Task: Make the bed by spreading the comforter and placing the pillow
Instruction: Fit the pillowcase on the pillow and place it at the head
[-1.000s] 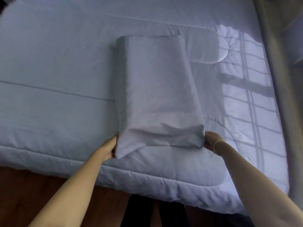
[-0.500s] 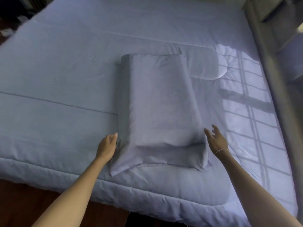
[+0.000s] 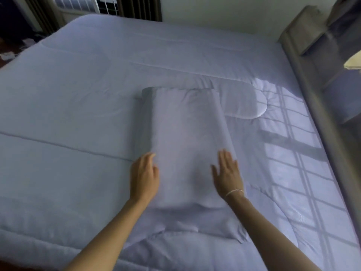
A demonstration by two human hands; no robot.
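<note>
Both hands flat w/ grip spread, holding nothing: left hand (image 3: 144, 178) at the pillow (image 3: 185, 137) left edge, right hand (image 3: 228, 176) on its top, pillow lying mid-comforter (image 3: 78, 94), open bedding all round, headboard (image 3: 304, 79) at right.

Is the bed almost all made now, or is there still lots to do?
Almost made. Done: the comforter lies spread flat across the bed, and the pillow sits on top of it. In hand: the left hand and right hand are open at the pillow's near end, seemingly patting it smooth. Left: maybe tidying the loose pillowcase flap near the bed's edge.
</note>
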